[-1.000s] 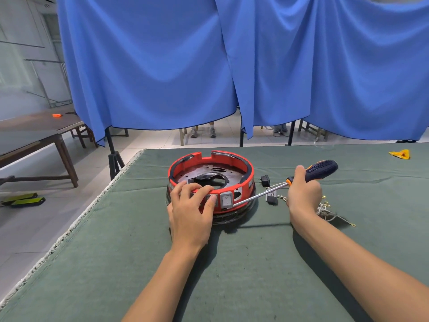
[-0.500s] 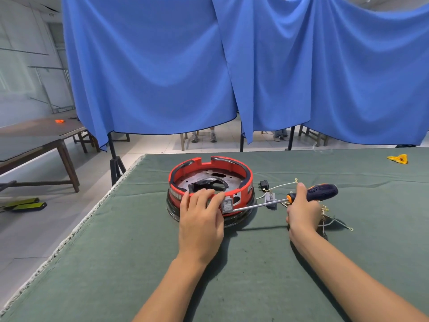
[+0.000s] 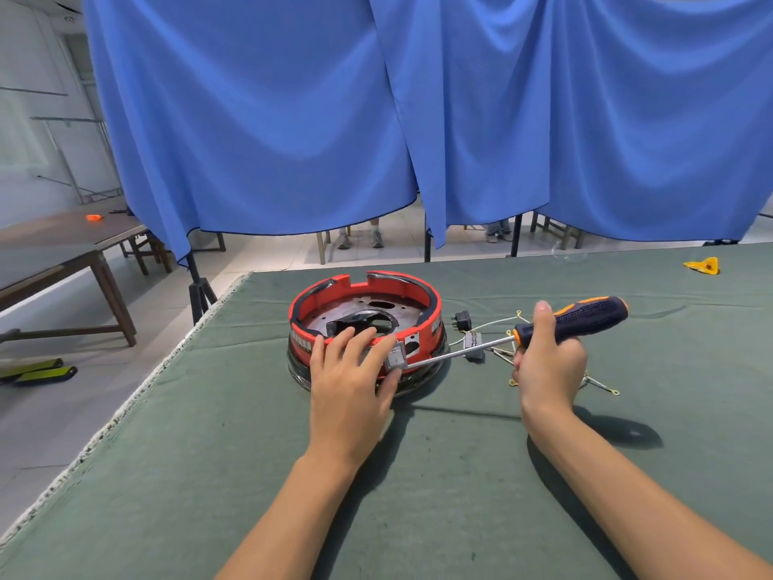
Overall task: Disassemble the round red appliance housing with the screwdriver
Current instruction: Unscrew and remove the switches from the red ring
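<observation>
**Prying at the switch**

Green bench (image 3: 460,475) nearest. Left hand (image 3: 349,395), fingers spread flat, steadied red housing (image 3: 364,324) mid-bench; right hand (image 3: 548,362) gripped screwdriver (image 3: 539,328), tip at switch (image 3: 395,357). Best w/ gentle leverage, housing pinned. Blue curtain (image 3: 418,119) beyond.

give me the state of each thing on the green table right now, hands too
red housing: open-topped, upright on the table, metal plate showing inside
grey switch: at the housing's near side wall
screwdriver: held low and slanted, tip at the switch
left hand: fingers spread over the housing's near rim, steadying it
right hand: grips the screwdriver handle
wires: loose on the table beside the housing
yellow piece: lying far right, untouched
</observation>
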Motion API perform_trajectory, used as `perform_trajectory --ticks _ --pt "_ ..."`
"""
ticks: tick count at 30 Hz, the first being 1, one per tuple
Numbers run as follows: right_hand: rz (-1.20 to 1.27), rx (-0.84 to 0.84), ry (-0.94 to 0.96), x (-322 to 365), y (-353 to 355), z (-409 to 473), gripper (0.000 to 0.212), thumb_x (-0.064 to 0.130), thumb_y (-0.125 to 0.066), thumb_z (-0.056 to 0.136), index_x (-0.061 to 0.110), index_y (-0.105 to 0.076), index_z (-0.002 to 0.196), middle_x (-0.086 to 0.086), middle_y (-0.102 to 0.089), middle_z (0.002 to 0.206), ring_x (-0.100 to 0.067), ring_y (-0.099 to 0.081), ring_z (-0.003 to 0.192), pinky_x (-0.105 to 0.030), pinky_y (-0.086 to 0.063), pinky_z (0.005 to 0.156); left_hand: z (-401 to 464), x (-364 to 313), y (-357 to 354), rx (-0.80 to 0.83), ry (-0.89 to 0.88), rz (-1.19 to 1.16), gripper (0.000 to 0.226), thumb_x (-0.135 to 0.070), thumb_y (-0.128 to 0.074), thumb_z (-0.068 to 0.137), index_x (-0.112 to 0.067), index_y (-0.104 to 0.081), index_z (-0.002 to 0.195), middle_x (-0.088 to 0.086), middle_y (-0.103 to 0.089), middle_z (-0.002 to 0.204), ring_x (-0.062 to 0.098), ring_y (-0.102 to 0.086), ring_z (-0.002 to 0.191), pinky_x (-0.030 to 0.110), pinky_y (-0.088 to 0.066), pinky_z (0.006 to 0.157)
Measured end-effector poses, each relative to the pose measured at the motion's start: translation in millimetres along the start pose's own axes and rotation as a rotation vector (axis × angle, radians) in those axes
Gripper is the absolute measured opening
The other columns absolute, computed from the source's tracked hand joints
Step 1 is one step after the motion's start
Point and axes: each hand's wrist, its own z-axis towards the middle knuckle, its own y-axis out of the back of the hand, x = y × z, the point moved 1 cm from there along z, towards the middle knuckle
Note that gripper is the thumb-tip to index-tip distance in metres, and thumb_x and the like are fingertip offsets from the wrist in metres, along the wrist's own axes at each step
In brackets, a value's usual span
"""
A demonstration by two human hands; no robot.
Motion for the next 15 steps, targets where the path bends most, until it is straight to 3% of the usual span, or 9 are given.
perform_trajectory --ticks 4,8,11,15 --pt "0.004 0.001 -0.060 -2.6 2.5 0.1 0.041 0.042 -0.056 0.092 0.016 -0.050 0.060 0.008 -0.047 0.039 -0.005 -0.038 0.029 -0.027 -0.035 0.045 -0.4 2.7 0.4 -0.039 -0.031 -0.008 0.035 -0.017 -0.080 0.073 -0.016 -0.071 0.106 0.003 -0.068 0.109 0.031 -0.062 0.105 0.056 -0.040 0.097" --pt "0.099 0.050 -0.196 -6.7 5.7 1.9 0.028 0.023 -0.063 0.088 0.016 -0.049 0.064 0.003 -0.052 0.053 -0.003 -0.030 0.028 -0.013 -0.020 0.033 0.9 0.7 0.4 -0.066 -0.109 -0.038 0.034 -0.015 -0.081 0.071 -0.013 -0.071 0.103 0.002 -0.068 0.107 0.025 -0.060 0.102 0.049 -0.046 0.091" --pt "0.132 0.054 -0.224 -7.3 6.5 3.1 0.027 0.018 -0.064 0.085 0.017 -0.048 0.063 0.003 -0.052 0.055 -0.003 -0.028 0.029 -0.012 -0.018 0.034 1.7 0.1 1.6 -0.077 -0.115 -0.093 0.032 -0.014 -0.080 0.073 -0.009 -0.071 0.103 0.002 -0.068 0.106 0.026 -0.061 0.099 0.043 -0.048 0.087" --pt "0.100 -0.072 -0.223 1.3 7.7 6.7 0.026 0.027 -0.064 0.081 0.017 -0.046 0.065 0.002 -0.047 0.055 -0.013 -0.034 0.038 -0.017 -0.024 0.035 -0.3 -3.9 4.9 -0.096 -0.067 -0.192 0.030 -0.021 -0.069 0.080 -0.008 -0.068 0.107 0.001 -0.066 0.105 0.021 -0.058 0.098 0.036 -0.046 0.086"
